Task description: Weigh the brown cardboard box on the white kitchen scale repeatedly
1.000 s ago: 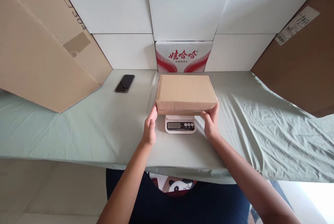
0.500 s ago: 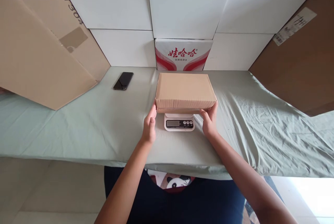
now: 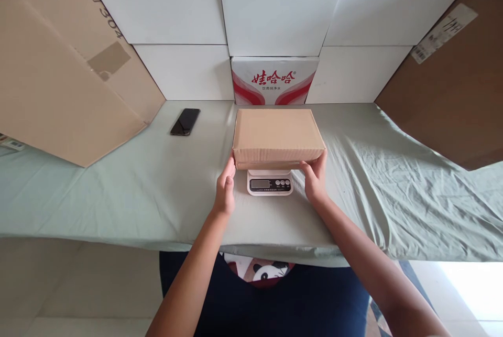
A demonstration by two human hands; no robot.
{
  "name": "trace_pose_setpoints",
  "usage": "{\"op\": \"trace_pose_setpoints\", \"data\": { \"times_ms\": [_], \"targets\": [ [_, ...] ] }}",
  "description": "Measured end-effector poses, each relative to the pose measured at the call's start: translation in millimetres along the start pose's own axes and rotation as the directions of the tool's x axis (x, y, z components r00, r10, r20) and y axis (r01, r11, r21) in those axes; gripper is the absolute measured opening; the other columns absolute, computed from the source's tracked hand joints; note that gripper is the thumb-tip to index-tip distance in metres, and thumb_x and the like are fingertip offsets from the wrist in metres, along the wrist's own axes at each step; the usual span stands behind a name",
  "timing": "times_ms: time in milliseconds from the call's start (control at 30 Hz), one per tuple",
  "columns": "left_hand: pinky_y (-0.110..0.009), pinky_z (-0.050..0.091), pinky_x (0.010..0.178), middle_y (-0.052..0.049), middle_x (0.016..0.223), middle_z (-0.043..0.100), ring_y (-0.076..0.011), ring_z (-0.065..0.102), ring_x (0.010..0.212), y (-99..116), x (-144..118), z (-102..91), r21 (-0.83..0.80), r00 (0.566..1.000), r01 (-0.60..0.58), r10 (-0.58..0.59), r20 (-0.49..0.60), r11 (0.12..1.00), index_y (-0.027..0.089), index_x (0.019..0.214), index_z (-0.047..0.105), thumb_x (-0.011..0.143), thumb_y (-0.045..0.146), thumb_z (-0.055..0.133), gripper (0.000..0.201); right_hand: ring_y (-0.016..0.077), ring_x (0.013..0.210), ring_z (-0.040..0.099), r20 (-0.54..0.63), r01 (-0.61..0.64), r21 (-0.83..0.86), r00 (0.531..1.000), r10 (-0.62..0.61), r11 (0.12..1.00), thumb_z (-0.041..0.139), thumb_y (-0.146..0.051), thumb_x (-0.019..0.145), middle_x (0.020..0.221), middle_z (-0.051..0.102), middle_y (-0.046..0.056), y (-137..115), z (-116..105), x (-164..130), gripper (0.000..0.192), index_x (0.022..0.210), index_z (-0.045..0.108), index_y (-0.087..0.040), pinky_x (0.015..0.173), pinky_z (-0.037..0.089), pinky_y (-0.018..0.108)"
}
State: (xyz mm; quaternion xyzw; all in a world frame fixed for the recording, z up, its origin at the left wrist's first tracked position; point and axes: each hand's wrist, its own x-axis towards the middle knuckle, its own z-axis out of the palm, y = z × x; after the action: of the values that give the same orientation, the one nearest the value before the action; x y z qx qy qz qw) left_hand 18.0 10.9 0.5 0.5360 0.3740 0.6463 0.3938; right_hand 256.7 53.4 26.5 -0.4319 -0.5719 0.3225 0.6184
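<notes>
A closed brown cardboard box sits over a white kitchen scale, covering most of its top. Only the scale's front panel shows, with a small display and several buttons; I cannot read any digits there. My left hand grips the box at its front left corner, fingers along the side and underneath. At the front right corner my right hand holds the box, its thumb against the front face. Whether the box rests fully on the scale is hidden.
A black phone lies on the green cloth to the left. Large cardboard panels flank the table. Behind the box stands a white and red carton against white panels. The cloth's edge hangs in front.
The view has shifted very slightly. Both hands keep their places on the box, and the box stays over the scale.
</notes>
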Motion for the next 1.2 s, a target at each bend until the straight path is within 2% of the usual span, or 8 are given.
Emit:
{"op": "trace_pose_setpoints", "data": {
  "times_ms": [167,433,733,900,1000,1100,1200],
  "targets": [
    [-0.047,0.026,0.126,-0.012,0.163,0.038,-0.0314,0.03,0.154,0.3,-0.2,0.6,0.017,0.999,0.038,-0.037,-0.031,0.999,0.022,0.155,0.04,0.091,0.074,0.039,0.083,0.0284,0.14,0.044,0.013,0.009,-0.011,1.0,-0.009,1.0,0.064,-0.039,0.084,0.154,0.042,0.007,3.7,-1.0,-0.6,0.066,0.144,0.035,-0.035,0.115,0.043,0.055],
    [-0.047,0.026,0.127,-0.011,0.164,0.037,-0.0315,0.03,0.153,-0.8,-1.4,0.3,0.023,1.0,0.018,-0.017,-0.024,1.0,0.021,0.155,0.04,0.092,0.073,0.038,0.082,0.0283,0.139,0.045,0.007,0.008,-0.006,1.0,-0.008,1.0,0.062,-0.038,0.086,0.152,0.044,0.006,2.7,-1.4,0.5,0.067,0.146,0.034,-0.035,0.119,0.038,0.056],
    [-0.046,0.025,0.127,-0.012,0.164,0.036,-0.0316,0.029,0.154,-2.4,-3.0,-0.2,0.037,0.999,0.027,-0.026,-0.02,0.999,0.021,0.155,0.039,0.091,0.075,0.038,0.084,0.029,0.137,0.047,-0.001,-0.003,0.001,1.0,0.003,1.0,0.064,-0.041,0.085,0.154,0.043,0.006,3.2,-0.5,0.0,0.07,0.148,0.033,-0.036,0.117,0.041,0.055],
    [-0.045,0.025,0.127,-0.011,0.164,0.037,-0.0315,0.028,0.154,3.0,-2.3,2.0,0.037,0.999,0.031,-0.029,-0.035,0.999,0.022,0.155,0.04,0.09,0.075,0.038,0.084,0.0295,0.141,0.046,-0.02,-0.005,0.026,1.0,0.005,1.0,0.068,-0.047,0.083,0.159,0.037,0.007,4.3,-2.4,-0.2,0.081,0.152,0.026,-0.037,0.117,0.041,0.055],
    [-0.044,0.025,0.127,-0.009,0.166,0.034,-0.0311,0.027,0.155,6.2,-0.5,2.9,0.021,0.999,0.017,-0.016,-0.042,1.0,0.023,0.156,0.038,0.09,0.076,0.038,0.084,0.0299,0.144,0.043,-0.02,-0.008,0.042,1.0,0.009,0.999,0.063,-0.047,0.086,0.158,0.038,0.007,2.5,-5.2,1.1,0.079,0.153,0.022,-0.039,0.118,0.038,0.059],
    [-0.044,0.025,0.127,-0.008,0.166,0.033,-0.0305,0.027,0.155,4.9,0.2,2.1,0.0,0.999,0.015,-0.015,-0.04,1.0,0.024,0.156,0.038,0.09,0.075,0.038,0.083,0.0307,0.143,0.044,-0.027,-0.019,0.062,0.999,0.021,0.998,0.06,-0.046,0.087,0.155,0.042,0.006,0.3,-6.2,2.7,0.074,0.152,0.025,-0.039,0.117,0.038,0.062],
    [-0.045,0.026,0.127,-0.009,0.165,0.035,-0.0312,0.029,0.154,0.7,-0.8,0.4,-0.004,0.999,0.029,-0.03,-0.024,1.0,0.024,0.155,0.04,0.09,0.075,0.038,0.083,0.0297,0.141,0.045,-0.031,-0.018,0.077,0.999,0.02,0.997,0.059,-0.042,0.087,0.152,0.045,0.006,-0.8,-3.4,2.0,0.068,0.149,0.032,-0.036,0.118,0.038,0.059]
  ]
}}
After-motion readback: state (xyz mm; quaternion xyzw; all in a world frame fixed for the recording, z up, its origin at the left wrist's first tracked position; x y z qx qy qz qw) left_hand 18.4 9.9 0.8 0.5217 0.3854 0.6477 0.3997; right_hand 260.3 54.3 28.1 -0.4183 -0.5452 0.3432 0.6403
